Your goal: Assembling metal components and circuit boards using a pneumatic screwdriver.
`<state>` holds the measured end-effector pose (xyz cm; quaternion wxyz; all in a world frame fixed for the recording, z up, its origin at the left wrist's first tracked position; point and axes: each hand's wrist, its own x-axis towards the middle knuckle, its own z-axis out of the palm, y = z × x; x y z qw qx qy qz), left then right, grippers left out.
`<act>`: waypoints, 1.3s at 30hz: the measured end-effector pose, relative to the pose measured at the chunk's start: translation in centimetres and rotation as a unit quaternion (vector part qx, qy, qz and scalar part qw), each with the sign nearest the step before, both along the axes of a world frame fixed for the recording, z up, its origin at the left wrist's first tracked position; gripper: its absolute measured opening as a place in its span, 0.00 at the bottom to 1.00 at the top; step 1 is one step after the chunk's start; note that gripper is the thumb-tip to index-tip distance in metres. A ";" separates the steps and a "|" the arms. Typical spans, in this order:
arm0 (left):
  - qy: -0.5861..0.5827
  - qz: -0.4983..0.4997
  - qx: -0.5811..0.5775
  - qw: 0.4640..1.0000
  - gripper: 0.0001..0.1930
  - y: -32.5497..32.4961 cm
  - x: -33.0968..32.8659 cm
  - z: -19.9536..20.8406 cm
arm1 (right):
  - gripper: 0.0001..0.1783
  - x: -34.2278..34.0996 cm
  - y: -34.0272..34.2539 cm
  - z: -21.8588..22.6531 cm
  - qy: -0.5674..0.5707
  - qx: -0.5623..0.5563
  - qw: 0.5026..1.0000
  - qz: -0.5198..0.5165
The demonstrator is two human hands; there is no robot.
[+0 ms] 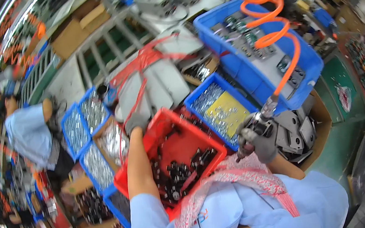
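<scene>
My right hand, in a grey glove, is wrapped around a pneumatic screwdriver; its orange coiled hose rises toward the upper right. On the left, my gloved left hand reaches past the far left corner of a red bin. It is beside a stack of grey plates tied with red strap. Its fingers are blurred, so their grip is unclear. Small black parts lie inside the red bin, close to my body.
Blue trays of metal fasteners line the left side. Another blue tray holds fasteners and a yellow piece. A large blue tub contains assemblies; a carton of grey metal plates stands right. A person works far left.
</scene>
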<state>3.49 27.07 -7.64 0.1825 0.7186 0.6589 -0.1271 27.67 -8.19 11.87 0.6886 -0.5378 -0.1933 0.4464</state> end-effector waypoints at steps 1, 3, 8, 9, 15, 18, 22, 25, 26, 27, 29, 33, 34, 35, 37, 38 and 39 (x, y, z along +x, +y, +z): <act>0.021 -0.015 0.025 0.999 0.27 -0.6 0.6 0.6 | 0.04 0.4 -0.1 -0.2 -0.011 -0.005 1.000 -0.016; 0.054 -0.048 0.025 0.997 0.28 -0.6 1.3 1.5 | 0.05 0.9 -0.3 -1.1 -0.044 0.000 0.998 -0.046; -0.057 -0.072 0.089 0.992 0.29 -1.3 0.5 1.7 | 0.09 1.9 -0.6 -1.6 -0.060 0.022 0.995 -0.072; -0.093 -0.086 0.132 0.983 0.28 -1.3 0.6 3.1 | 0.10 2.0 -0.7 -1.1 -0.030 0.011 0.998 -0.057; -0.463 0.058 0.270 0.842 0.14 -2.9 1.5 9.5 | 0.13 2.0 0.5 -3.2 -0.008 0.047 0.999 0.010; -0.701 0.124 0.210 0.670 0.10 -8.1 1.6 14.6 | 0.13 1.4 2.2 -3.1 0.034 0.038 0.995 0.084; -0.738 0.097 0.207 0.635 0.10 -18.2 5.3 17.9 | 0.14 0.9 5.4 -2.9 0.134 0.039 0.966 0.217; -0.697 0.065 0.188 0.688 0.11 -21.6 6.2 14.8 | 0.17 0.4 6.9 -2.1 0.243 0.045 0.917 0.314; -0.688 -0.053 0.197 0.697 0.12 -22.2 6.6 13.5 | 0.19 0.4 7.3 -2.7 0.280 0.066 0.901 0.326; -0.668 -0.171 0.201 0.696 0.14 -22.8 7.1 12.7 | 0.21 0.7 7.7 -4.1 0.317 0.087 0.883 0.336; -0.552 -0.288 0.359 0.695 0.15 -24.1 8.1 14.0 | 0.29 1.0 8.6 -6.7 0.357 0.115 0.859 0.349; -0.398 -0.375 0.542 0.638 0.13 -24.1 7.9 13.7 | 0.29 1.4 8.0 -4.3 0.365 0.152 0.836 0.381; -0.389 -0.383 0.562 0.621 0.13 -24.0 8.1 14.2 | 0.30 1.5 7.8 -4.1 0.335 0.147 0.852 0.375; -0.375 -0.397 0.540 0.640 0.12 -24.1 7.9 14.7 | 0.32 1.7 7.8 -5.0 0.340 0.154 0.846 0.381; -0.403 -0.405 0.441 0.692 0.15 -23.8 6.8 13.9 | 0.32 1.8 7.5 -4.6 0.358 0.183 0.843 0.358; -0.396 -0.418 0.424 0.699 0.17 -23.8 6.6 14.1 | 0.31 1.9 6.7 -4.5 0.370 0.137 0.868 0.300; -0.396 -0.419 0.439 0.689 0.18 -23.8 7.1 13.1 | 0.30 2.2 6.5 -4.9 0.350 0.126 0.886 0.276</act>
